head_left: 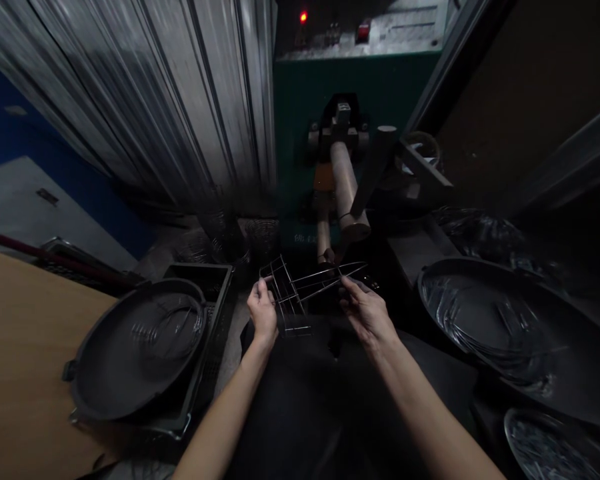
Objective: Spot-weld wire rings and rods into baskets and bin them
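Observation:
Between my two hands is a thin metal wire frame (295, 291), a boxy rack-like shape with a longer part pointing right. My left hand (263, 308) is closed on its left end, thumb on top. At the right, my right hand (364, 304) pinches the longer part near its end. Just beyond the frame are the copper-coloured lower arm (323, 233) and the thicker upper cylinder (347, 187) of a green machine. In the dim light, I cannot tell whether the frame touches the lower arm.
A round dark tray (93, 353) with wire rings stands on a crate (225, 280) at left. A larger tray (580, 347) at right holds bent wires; a bowl (511, 427) of small metal pieces sits below it. Corrugated metal sheeting (195, 87) rises at upper left.

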`<move>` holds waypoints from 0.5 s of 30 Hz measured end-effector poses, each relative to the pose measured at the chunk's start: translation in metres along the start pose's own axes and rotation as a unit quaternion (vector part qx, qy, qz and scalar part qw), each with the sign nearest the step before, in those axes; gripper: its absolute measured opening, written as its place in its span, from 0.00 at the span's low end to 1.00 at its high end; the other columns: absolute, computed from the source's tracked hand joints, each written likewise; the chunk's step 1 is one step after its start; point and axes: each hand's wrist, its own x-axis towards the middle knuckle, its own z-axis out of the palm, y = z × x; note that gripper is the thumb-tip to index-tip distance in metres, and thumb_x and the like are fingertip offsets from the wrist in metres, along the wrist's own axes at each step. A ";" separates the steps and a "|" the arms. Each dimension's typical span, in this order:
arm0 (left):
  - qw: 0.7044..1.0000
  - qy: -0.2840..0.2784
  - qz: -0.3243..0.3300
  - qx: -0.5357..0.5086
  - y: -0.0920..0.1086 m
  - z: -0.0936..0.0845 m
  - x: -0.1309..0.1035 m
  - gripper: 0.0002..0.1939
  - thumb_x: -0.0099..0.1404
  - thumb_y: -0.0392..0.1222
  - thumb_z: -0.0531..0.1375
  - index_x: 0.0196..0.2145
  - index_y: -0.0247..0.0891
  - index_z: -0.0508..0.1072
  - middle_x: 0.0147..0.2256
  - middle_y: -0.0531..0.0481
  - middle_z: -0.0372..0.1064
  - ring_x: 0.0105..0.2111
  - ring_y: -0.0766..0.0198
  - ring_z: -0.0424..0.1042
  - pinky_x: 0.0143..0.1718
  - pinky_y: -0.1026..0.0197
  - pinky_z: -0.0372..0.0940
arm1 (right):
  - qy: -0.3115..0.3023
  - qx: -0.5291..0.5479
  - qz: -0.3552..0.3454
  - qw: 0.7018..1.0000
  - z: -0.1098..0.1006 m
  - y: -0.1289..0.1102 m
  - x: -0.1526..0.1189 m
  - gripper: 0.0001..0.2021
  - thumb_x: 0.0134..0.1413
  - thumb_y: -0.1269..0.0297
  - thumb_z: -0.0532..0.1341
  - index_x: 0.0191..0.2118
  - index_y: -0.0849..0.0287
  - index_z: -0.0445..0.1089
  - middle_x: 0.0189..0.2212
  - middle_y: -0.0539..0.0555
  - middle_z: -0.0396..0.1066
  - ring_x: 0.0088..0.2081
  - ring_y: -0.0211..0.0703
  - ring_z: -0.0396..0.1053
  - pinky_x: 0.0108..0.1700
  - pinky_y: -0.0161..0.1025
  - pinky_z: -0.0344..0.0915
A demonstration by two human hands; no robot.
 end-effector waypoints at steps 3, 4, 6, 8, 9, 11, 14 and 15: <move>1.000 -0.004 -0.004 -0.006 0.003 0.002 0.001 0.27 0.60 0.62 0.56 0.40 0.33 0.73 0.16 0.62 0.43 0.15 0.75 0.43 0.15 0.71 0.41 | 0.006 0.005 -0.003 1.000 0.003 -0.001 0.001 0.14 0.28 0.74 0.74 0.25 0.63 0.71 0.20 0.46 0.69 0.21 0.28 0.65 0.17 0.22 0.59; 1.000 -0.006 -0.005 -0.007 0.004 0.003 0.002 0.27 0.59 0.62 0.56 0.40 0.33 0.73 0.16 0.62 0.43 0.15 0.75 0.43 0.15 0.71 0.40 | 0.006 0.004 -0.004 1.000 0.004 -0.001 0.002 0.13 0.28 0.74 0.74 0.25 0.63 0.71 0.20 0.46 0.69 0.21 0.28 0.65 0.17 0.22 0.59; 1.000 -0.008 -0.003 -0.004 0.006 0.004 0.003 0.27 0.60 0.62 0.56 0.40 0.32 0.73 0.16 0.62 0.43 0.15 0.75 0.43 0.15 0.71 0.40 | 0.003 0.003 -0.006 1.000 0.005 -0.001 0.003 0.13 0.29 0.74 0.73 0.24 0.62 0.71 0.20 0.46 0.68 0.21 0.29 0.65 0.17 0.22 0.58; 1.000 -0.006 0.002 0.002 0.010 0.004 0.005 0.27 0.60 0.62 0.57 0.39 0.31 0.74 0.16 0.62 0.44 0.15 0.75 0.44 0.16 0.71 0.40 | -0.001 0.002 -0.007 1.000 0.007 -0.002 0.005 0.12 0.30 0.74 0.73 0.24 0.62 0.71 0.19 0.46 0.68 0.21 0.29 0.65 0.17 0.22 0.58; 1.000 -0.009 -0.001 0.001 0.012 0.003 0.005 0.27 0.60 0.62 0.57 0.39 0.31 0.74 0.16 0.62 0.45 0.15 0.75 0.44 0.16 0.71 0.41 | -0.002 0.002 -0.007 1.000 0.007 -0.002 0.006 0.12 0.30 0.74 0.73 0.24 0.62 0.71 0.19 0.47 0.68 0.21 0.29 0.65 0.17 0.22 0.58; 0.999 -0.029 -0.018 -0.012 0.017 0.002 0.004 0.27 0.59 0.61 0.58 0.39 0.31 0.73 0.16 0.62 0.44 0.15 0.76 0.44 0.16 0.71 0.41 | -0.005 0.001 -0.005 1.000 0.008 -0.003 0.006 0.12 0.31 0.74 0.73 0.25 0.62 0.71 0.20 0.47 0.69 0.21 0.29 0.65 0.17 0.22 0.59; 0.996 -0.056 -0.057 -0.043 0.024 0.001 0.002 0.25 0.59 0.59 0.59 0.41 0.32 0.73 0.15 0.63 0.42 0.14 0.76 0.42 0.15 0.71 0.40 | -0.012 0.001 0.002 1.000 0.006 -0.003 0.006 0.10 0.34 0.74 0.72 0.26 0.62 0.72 0.22 0.47 0.70 0.22 0.29 0.66 0.17 0.22 0.59; 0.995 -0.055 -0.066 -0.049 0.025 0.002 0.001 0.24 0.59 0.58 0.59 0.41 0.32 0.73 0.15 0.63 0.42 0.14 0.76 0.42 0.15 0.71 0.39 | -0.017 0.000 0.003 1.000 0.004 -0.003 0.005 0.10 0.35 0.73 0.72 0.27 0.62 0.73 0.23 0.47 0.70 0.22 0.29 0.66 0.18 0.22 0.59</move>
